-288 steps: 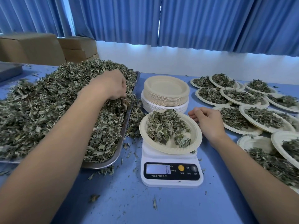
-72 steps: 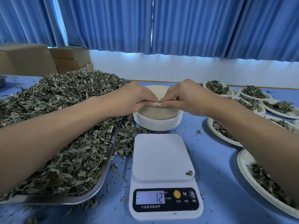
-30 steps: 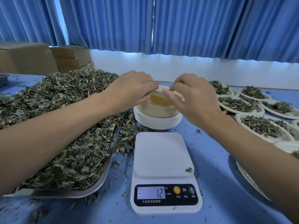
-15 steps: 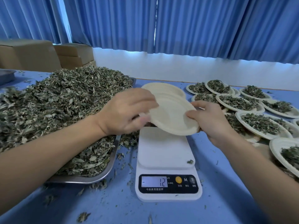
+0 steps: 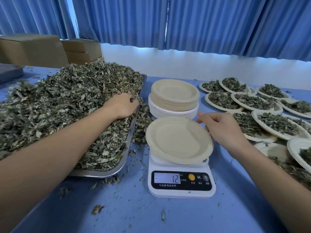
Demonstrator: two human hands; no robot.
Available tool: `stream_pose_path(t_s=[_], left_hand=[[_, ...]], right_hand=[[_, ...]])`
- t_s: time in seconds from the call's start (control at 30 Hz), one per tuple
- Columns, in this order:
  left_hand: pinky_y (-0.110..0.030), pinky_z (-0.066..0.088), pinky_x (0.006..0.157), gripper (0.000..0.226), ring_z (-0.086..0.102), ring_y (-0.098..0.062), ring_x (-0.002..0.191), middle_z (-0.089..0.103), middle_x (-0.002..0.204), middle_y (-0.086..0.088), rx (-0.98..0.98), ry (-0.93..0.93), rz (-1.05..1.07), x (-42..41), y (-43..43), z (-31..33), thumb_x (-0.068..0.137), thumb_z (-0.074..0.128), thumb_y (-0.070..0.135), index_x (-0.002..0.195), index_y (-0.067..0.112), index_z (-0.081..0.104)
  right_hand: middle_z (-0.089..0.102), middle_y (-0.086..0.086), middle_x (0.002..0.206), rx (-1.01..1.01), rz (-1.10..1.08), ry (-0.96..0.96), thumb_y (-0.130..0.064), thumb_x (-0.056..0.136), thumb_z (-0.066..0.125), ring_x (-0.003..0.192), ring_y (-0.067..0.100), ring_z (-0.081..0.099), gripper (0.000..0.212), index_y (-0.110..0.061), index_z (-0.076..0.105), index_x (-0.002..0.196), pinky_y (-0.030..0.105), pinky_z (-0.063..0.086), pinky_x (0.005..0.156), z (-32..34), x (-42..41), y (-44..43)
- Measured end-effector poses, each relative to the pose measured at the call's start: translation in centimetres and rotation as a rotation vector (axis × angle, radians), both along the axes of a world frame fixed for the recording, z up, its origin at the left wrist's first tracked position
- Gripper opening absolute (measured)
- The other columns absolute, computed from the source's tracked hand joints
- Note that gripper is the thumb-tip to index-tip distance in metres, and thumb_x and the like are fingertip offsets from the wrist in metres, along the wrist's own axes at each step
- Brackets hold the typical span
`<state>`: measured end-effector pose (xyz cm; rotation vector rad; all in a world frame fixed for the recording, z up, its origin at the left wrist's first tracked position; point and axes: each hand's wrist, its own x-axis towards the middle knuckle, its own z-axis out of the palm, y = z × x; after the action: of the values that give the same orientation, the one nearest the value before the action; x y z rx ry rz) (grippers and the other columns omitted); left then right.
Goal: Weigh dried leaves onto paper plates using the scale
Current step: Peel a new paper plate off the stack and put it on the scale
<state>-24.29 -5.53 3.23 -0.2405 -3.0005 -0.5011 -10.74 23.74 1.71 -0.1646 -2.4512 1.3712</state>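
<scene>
An empty paper plate point(image 5: 178, 140) lies on the white scale point(image 5: 182, 190), whose display reads minus 12. My right hand point(image 5: 222, 128) is at the plate's right rim with relaxed fingers that touch its edge. A big heap of dried leaves point(image 5: 67, 101) fills a metal tray point(image 5: 107, 174) on the left. My left hand point(image 5: 122, 105) reaches into the heap's right side, its fingers curled into the leaves.
A stack of unused paper plates point(image 5: 175, 96) stands just behind the scale. Several plates filled with leaves point(image 5: 252, 101) cover the table's right side. Cardboard boxes point(image 5: 33, 49) sit at the back left. Loose leaf bits lie on the blue table point(image 5: 168, 216).
Both hands lifted one plate off the stack and set it on the scale. My left hand then let go and moved left into the leaf heap; my right hand stays at the rim.
</scene>
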Motion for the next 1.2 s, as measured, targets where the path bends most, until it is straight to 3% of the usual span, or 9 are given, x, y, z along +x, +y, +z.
stream_pose_path(t_s=[0.2,0.37,0.43,0.6,0.67,0.73,0.83,1.0,1.2], left_hand=[[-0.044,0.045,0.097,0.075,0.052,-0.036,0.13,0.05,0.15,-0.011,-0.095,-0.017,-0.019,-0.1,0.2,-0.4,0.095,0.041,0.066,0.152,0.018,0.039],[-0.048,0.05,0.089,0.031,0.061,-0.039,0.101,0.065,0.114,-0.014,-0.083,0.062,-0.04,0.0,-0.1,-0.6,0.106,0.032,0.043,0.102,0.019,0.051],[-0.047,0.051,0.086,0.025,0.06,-0.039,0.097,0.065,0.111,-0.015,-0.1,0.069,-0.021,0.2,-0.1,-0.5,0.106,0.033,0.037,0.098,0.019,0.049],[-0.051,0.042,0.09,0.036,0.059,-0.038,0.112,0.061,0.13,-0.012,-0.261,0.022,0.091,1.0,0.2,-0.2,0.103,0.039,0.037,0.136,0.025,0.049],[-0.058,0.034,0.104,0.043,0.057,-0.038,0.119,0.059,0.134,-0.01,-0.396,-0.014,0.151,1.3,0.2,0.0,0.103,0.038,0.043,0.142,0.028,0.044],[-0.053,0.035,0.103,0.046,0.058,-0.035,0.117,0.061,0.13,-0.007,-0.44,-0.038,0.169,1.6,0.2,0.2,0.102,0.039,0.049,0.141,0.027,0.046],[-0.043,0.042,0.083,0.039,0.061,-0.035,0.109,0.063,0.125,-0.009,-0.37,-0.025,0.111,2.0,0.2,0.3,0.099,0.052,0.04,0.134,0.023,0.054],[-0.045,0.053,0.075,0.022,0.06,-0.037,0.086,0.063,0.109,-0.018,-0.177,0.061,0.052,2.2,0.2,0.3,0.088,0.06,0.003,0.109,0.01,0.06],[-0.031,0.052,0.055,0.02,0.064,-0.02,0.065,0.07,0.086,-0.003,0.071,0.23,0.066,2.0,-0.5,1.7,0.09,0.069,0.006,0.105,0.018,0.074]], right_hand=[[0.069,0.008,0.065,-0.12,-0.14,-0.027,-0.048,0.105,0.048,0.043,0.015,0.053,0.048,-0.017,0.077,0.083,0.032,0.039,0.053,-1.7,-1.0,1.1],[0.068,0.006,0.065,-0.212,-0.17,-0.039,-0.047,0.106,0.046,0.041,0.017,0.048,0.05,-0.013,0.076,0.084,0.026,0.033,0.044,-2.2,-1.2,1.6],[0.068,0.004,0.062,-0.218,-0.163,-0.037,-0.047,0.106,0.046,0.039,0.015,0.047,0.051,-0.012,0.076,0.084,0.025,0.032,0.043,-2.2,-1.1,1.4],[0.066,0.001,0.054,-0.221,-0.151,-0.017,-0.043,0.107,0.047,0.034,0.013,0.047,0.051,-0.009,0.076,0.081,0.019,0.033,0.037,-2.1,-0.9,1.0],[0.064,0.0,0.051,-0.227,-0.146,0.0,-0.04,0.107,0.048,0.032,0.011,0.047,0.052,-0.006,0.075,0.079,0.015,0.032,0.034,-2.0,-0.8,0.8],[0.065,-0.001,0.051,-0.21,-0.139,0.007,-0.038,0.108,0.047,0.031,0.011,0.047,0.051,-0.006,0.075,0.078,0.014,0.032,0.034,-2.0,-0.6,0.8],[0.066,-0.003,0.052,-0.165,-0.141,-0.003,-0.038,0.107,0.048,0.032,0.01,0.047,0.05,-0.01,0.076,0.077,0.019,0.035,0.041,-1.9,-0.5,0.6],[0.067,0.0,0.053,-0.177,-0.14,0.021,-0.036,0.107,0.049,0.033,0.009,0.048,0.05,-0.008,0.076,0.077,0.014,0.033,0.035,-1.9,-0.5,0.6],[0.068,0.003,0.056,-0.19,-0.135,0.019,-0.037,0.107,0.048,0.034,0.013,0.05,0.05,-0.008,0.077,0.078,0.018,0.036,0.04,-1.9,-0.5,0.8]])
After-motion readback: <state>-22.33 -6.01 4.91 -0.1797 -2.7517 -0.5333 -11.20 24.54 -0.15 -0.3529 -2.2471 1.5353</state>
